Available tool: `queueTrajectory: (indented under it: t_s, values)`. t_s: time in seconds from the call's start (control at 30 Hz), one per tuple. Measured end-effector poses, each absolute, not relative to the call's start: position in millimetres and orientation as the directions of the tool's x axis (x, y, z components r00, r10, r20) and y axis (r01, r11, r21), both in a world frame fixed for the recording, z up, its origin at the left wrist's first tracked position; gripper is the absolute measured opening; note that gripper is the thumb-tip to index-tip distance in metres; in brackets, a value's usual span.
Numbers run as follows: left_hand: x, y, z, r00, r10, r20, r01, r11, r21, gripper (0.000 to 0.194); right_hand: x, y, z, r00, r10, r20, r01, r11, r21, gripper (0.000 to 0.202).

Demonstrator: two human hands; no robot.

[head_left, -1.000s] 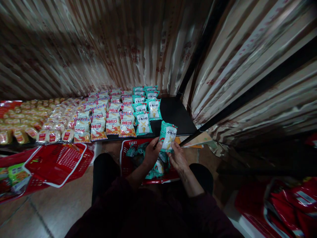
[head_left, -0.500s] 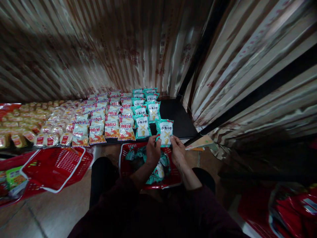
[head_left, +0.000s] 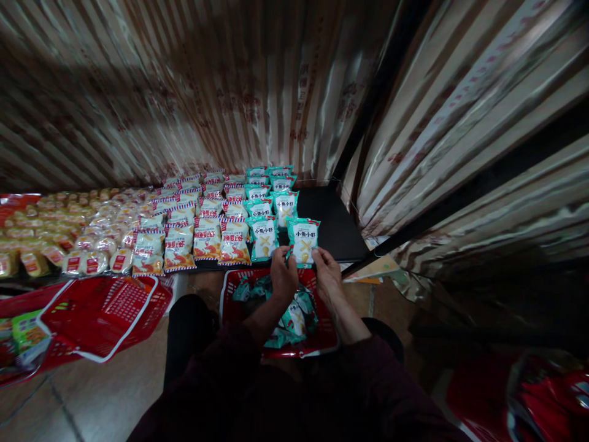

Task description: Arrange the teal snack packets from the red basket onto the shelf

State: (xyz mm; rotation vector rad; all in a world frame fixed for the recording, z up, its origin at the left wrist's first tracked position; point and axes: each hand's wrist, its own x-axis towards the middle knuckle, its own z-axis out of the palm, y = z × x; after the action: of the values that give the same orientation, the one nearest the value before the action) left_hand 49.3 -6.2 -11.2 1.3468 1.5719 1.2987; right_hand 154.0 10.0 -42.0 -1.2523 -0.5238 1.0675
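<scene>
At the shelf's [head_left: 335, 227] front edge, a teal snack packet [head_left: 303, 240] is being gripped by left hand [head_left: 284, 275] and right hand [head_left: 327, 276], beside the teal row [head_left: 264, 236]; squaring and releasing probably remain.

Two hands are seen, a left hand [head_left: 284, 275] and a right hand [head_left: 327, 274], with one teal snack packet [head_left: 303, 240] held between them. Two red baskets are counted: one basket [head_left: 322, 334] below the hands, another [head_left: 110, 307] to the left. Packets on the shelf [head_left: 334, 224] are too many to count.
</scene>
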Motion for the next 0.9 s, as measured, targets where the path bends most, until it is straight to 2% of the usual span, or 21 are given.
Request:
queueTrajectory:
  t_s: [0.23, 0.5, 0.77, 0.9]
  values:
    - [49, -4, -10, -0.209, 0.974, 0.082, 0.379, 0.004, 0.925, 0.026, 156, 18, -45, 0.433, 0.881, -0.191, -0.293, -0.063, -0.954, 0.043]
    - [51, 3, -11, -0.177, 0.971, 0.161, 0.483, -0.057, 0.874, 0.038, 165, 25, -52, 0.37, 0.925, -0.082, -0.128, -0.037, -0.991, 0.05]
    - [57, 18, -26, -0.133, 0.962, 0.238, 0.493, -0.144, 0.858, 0.049, 173, 37, -54, 0.291, 0.957, -0.01, 0.03, -0.02, -0.999, 0.051]
    - [63, 21, -27, -0.165, 0.965, 0.202, 0.463, -0.105, 0.88, 0.055, 171, 46, -51, 0.3, 0.954, 0.006, 0.066, -0.014, -0.998, 0.051]
